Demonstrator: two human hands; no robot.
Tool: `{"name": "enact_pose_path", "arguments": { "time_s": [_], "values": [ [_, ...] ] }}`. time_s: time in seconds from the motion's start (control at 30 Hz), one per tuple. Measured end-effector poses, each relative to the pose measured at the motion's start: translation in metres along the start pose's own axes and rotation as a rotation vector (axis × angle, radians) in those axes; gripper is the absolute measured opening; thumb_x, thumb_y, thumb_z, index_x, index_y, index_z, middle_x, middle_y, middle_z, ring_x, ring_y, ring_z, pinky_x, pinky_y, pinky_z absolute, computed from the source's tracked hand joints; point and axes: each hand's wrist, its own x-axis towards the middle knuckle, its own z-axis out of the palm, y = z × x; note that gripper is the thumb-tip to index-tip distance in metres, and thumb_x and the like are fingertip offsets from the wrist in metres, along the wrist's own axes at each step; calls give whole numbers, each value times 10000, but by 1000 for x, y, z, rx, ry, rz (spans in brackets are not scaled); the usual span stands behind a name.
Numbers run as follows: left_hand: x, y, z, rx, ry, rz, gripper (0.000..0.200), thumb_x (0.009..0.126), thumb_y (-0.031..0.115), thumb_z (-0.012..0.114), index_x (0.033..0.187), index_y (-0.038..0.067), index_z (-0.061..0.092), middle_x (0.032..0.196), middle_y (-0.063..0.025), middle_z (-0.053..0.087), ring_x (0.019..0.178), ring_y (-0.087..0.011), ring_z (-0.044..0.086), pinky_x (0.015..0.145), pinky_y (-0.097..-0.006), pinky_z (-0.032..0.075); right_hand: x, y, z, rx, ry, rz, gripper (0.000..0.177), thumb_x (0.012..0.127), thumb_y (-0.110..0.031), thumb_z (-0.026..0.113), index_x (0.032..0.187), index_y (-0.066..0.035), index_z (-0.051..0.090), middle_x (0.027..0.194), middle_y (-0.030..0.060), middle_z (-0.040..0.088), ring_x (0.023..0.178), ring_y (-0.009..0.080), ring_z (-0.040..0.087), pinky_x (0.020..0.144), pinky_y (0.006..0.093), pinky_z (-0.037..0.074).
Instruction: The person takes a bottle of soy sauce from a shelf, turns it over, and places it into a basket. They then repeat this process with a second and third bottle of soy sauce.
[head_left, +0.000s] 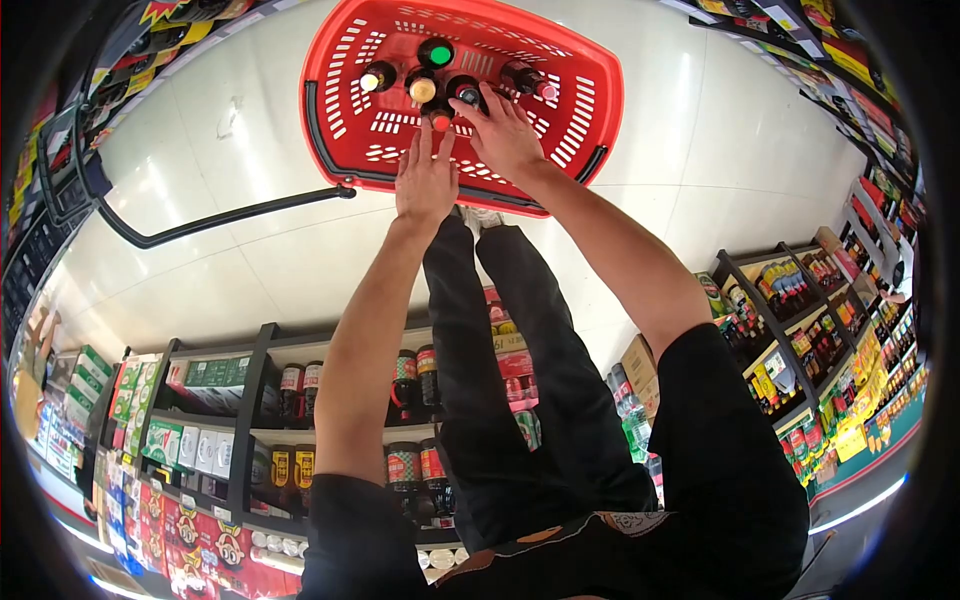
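Note:
A red plastic shopping basket [590, 60] on the floor holds several dark bottles, seen mostly from above. Inside are a green-capped bottle [437, 52], a white-capped bottle [376, 77], a tan-capped bottle [422, 90] and a pink-capped bottle [530, 80] that leans over. My right hand [507, 135] reaches over the near rim, thumb and fingers around the top of a black-capped bottle [465, 90]. My left hand [428, 180] is stretched out over the near rim, fingertips at a red-capped bottle [440, 121]; it does not wrap round it.
The basket's black handle [240, 215] lies out to the left over the pale tiled floor [680, 150]. Behind me, shelves [260, 400] hold jars, bottles and boxes. More stocked shelves [790, 310] stand at the right. A person's arm [880, 225] shows at the far right.

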Motion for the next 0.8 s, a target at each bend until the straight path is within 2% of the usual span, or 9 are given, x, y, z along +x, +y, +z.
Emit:
{"name": "enact_pose_path", "arguments": {
  "time_s": [0.07, 0.1, 0.13, 0.2, 0.23, 0.33, 0.57, 0.7, 0.8],
  "values": [
    [3, 1, 1, -21, -5, -6, 610, 944, 180, 605, 1517, 92, 417, 1609, -225, 317, 1377, -408, 475, 1127, -505, 425, 9, 4, 5, -5, -11, -39, 637, 912, -197, 631, 1518, -294, 459, 1534, 264, 386, 1323, 400, 503, 1112, 494, 403],
    [4, 1, 1, -45, -9, -10, 608, 946, 181, 603, 1519, 103, 418, 1606, -227, 320, 1357, -412, 497, 1118, -504, 436, 13, 3, 6, -48, 83, -71, 611, 920, -180, 612, 1510, -254, 472, 1421, 236, 513, 1220, 377, 580, 1069, 484, 436],
    [6, 1, 0, -43, -9, -12, 608, 946, 181, 603, 1519, 103, 418, 1606, -227, 320, 1357, -412, 497, 1118, -504, 436, 18, 3, 6, -46, 82, -73, 611, 920, -180, 612, 1510, -254, 472, 1421, 236, 513, 1220, 377, 580, 1069, 484, 436],
    [6, 0, 1, -69, 12, -4, 614, 947, 183, 604, 1522, 92, 409, 1601, -229, 331, 1349, -416, 504, 1108, -493, 449, 29, 6, 6, -101, -110, 16, 584, 930, -153, 587, 1499, -233, 480, 1316, 201, 588, 1184, 358, 608, 1053, 485, 449],
    [6, 0, 2, -68, 10, -5, 614, 947, 183, 604, 1522, 92, 409, 1601, -229, 331, 1349, -416, 504, 1108, -493, 449, 32, 7, 6, -198, -81, -14, 528, 937, -144, 572, 1459, -203, 515, 1225, 162, 641, 1164, 336, 632, 1022, 487, 467],
    [8, -3, 2, -72, 32, -1, 618, 951, 187, 600, 1527, 88, 399, 1596, -231, 342, 1347, -420, 504, 1096, -483, 466, 44, 12, 0, -269, -145, -56, 492, 933, -161, 589, 1422, -184, 544, 1244, 152, 644, 1174, 323, 635, 992, 490, 480],
    [8, -8, 6, -81, 38, 18, 617, 970, 215, 591, 1534, 80, 381, 1589, -238, 348, 1325, -417, 528, 1088, -476, 479, 54, 6, -8, -139, -129, -9, 350, 999, -285, 586, 1318, -142, 598, 1036, 139, 724, 1042, 316, 700, 959, 470, 500],
    [9, -7, 5, -92, 57, 18, 616, 976, 227, 586, 1537, 84, 376, 1576, -251, 362, 1320, -420, 533, 1085, -477, 482, 52, 6, -5, -67, -100, 46, 359, 983, -304, 611, 1293, -125, 607, 1040, 154, 719, 1040, 328, 699, 945, 482, 511],
    [7, -6, 3, -48, 24, 5, 620, 975, 222, 589, 1539, 82, 372, 1568, -261, 368, 1320, -420, 533, 1076, -475, 488, 52, 8, -1, 22, -88, 66, 443, 959, -333, 642, 1347, -135, 563, 1049, 168, 714, 1045, 344, 695, 939, 511, 520]
  ]
}}
